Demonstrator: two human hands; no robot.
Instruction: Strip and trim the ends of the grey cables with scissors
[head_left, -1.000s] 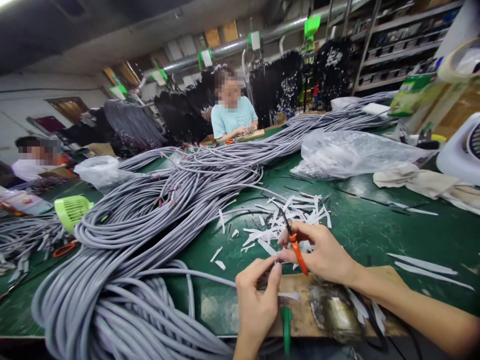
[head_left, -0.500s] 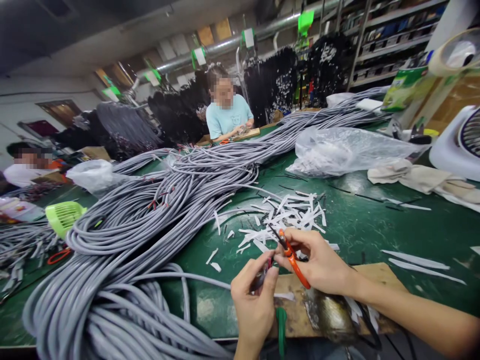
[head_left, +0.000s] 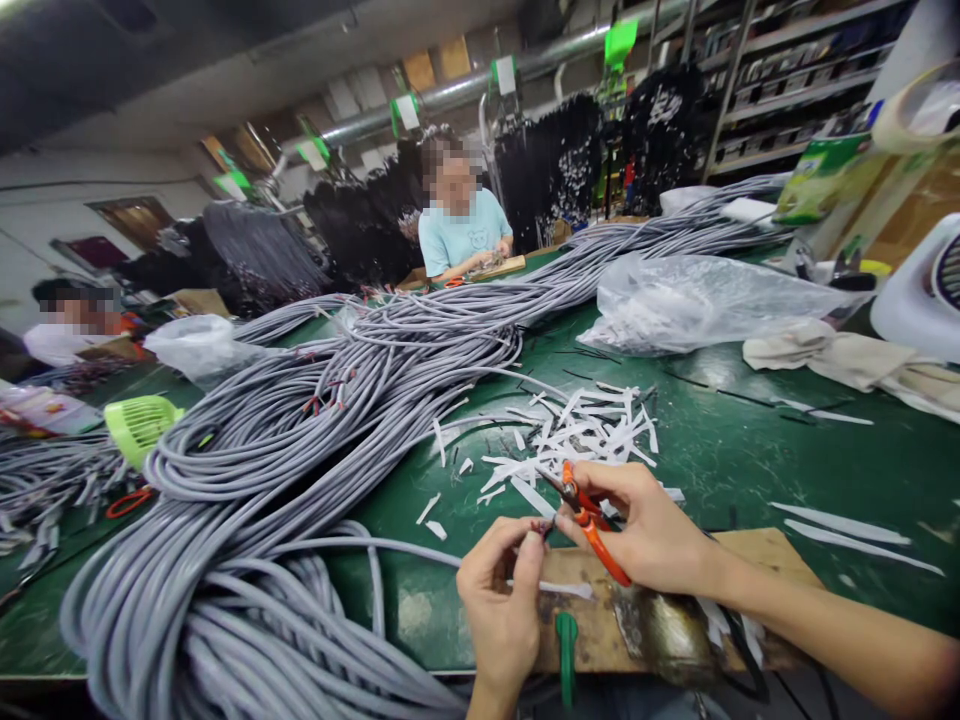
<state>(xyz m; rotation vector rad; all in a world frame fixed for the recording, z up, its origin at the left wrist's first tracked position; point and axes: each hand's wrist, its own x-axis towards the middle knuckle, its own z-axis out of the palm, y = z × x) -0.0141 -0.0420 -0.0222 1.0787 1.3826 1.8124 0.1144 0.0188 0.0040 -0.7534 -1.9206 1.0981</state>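
My left hand is closed in a pinch on the end of a grey cable, where small dark and reddish wire ends stick out past the fingertips. Gripped in my right hand is a pair of orange-handled scissors, blades pointing up and to the left. The right fingertips are close to the wire ends; whether they touch them I cannot tell. Both hands are above a wooden board at the table's front edge. Beyond the scissors lies a heap of white strips.
Grey cable coils cover the table's left and middle. A metal block and a green handle are on the board. Further back are a clear plastic bag, a cloth and a person seated opposite.
My right hand has turned the scissors slightly, and their handles look more spread. My left fingers have shifted a little left, with the wire ends now lower in the pinch. The view has shifted slightly.
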